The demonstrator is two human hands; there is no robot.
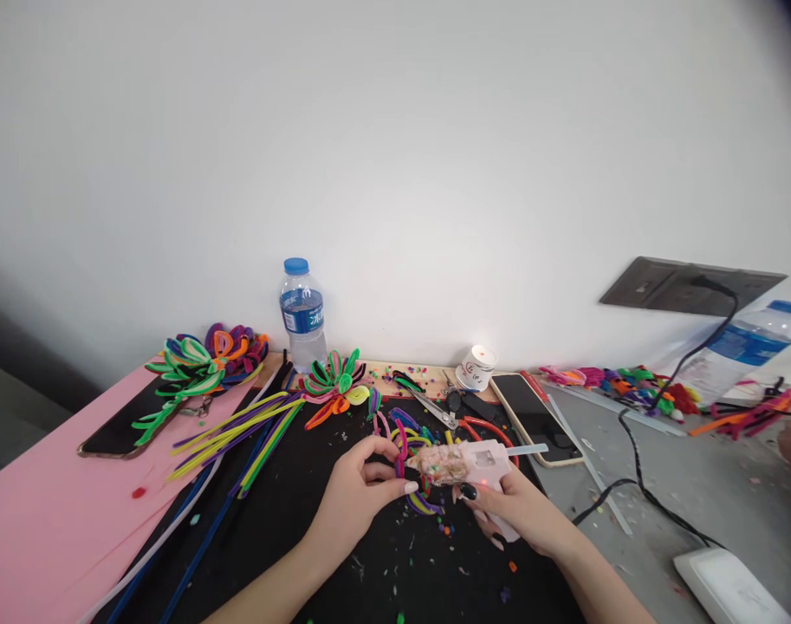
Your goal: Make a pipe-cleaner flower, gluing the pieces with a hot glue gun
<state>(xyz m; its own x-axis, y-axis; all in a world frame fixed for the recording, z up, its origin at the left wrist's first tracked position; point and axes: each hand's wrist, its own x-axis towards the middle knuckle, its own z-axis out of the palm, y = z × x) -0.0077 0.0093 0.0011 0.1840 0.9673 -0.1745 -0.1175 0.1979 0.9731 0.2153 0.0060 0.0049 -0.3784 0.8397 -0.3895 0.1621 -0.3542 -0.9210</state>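
Head view, watched from afar: far left, green-white chenille flower (191, 364) overlaps dark phone (106, 444). Right of it, water bottle (302, 312) upright. Near centre, left hand (364, 485) pinches pink chenille loop (401, 440) between thumb and fingers; loop sits at fingertips, beside front end of glue gun (489, 458). Whether they touch, I cannot tell. Right hand (521, 507) grips glue gun. Farther right, pale-edged phone (534, 418) lies flat.

Pale-pink plastic glue gun (490, 461), partly hidden by the right hand's fingers (491, 498); white plastic box (729, 585), cropped below.
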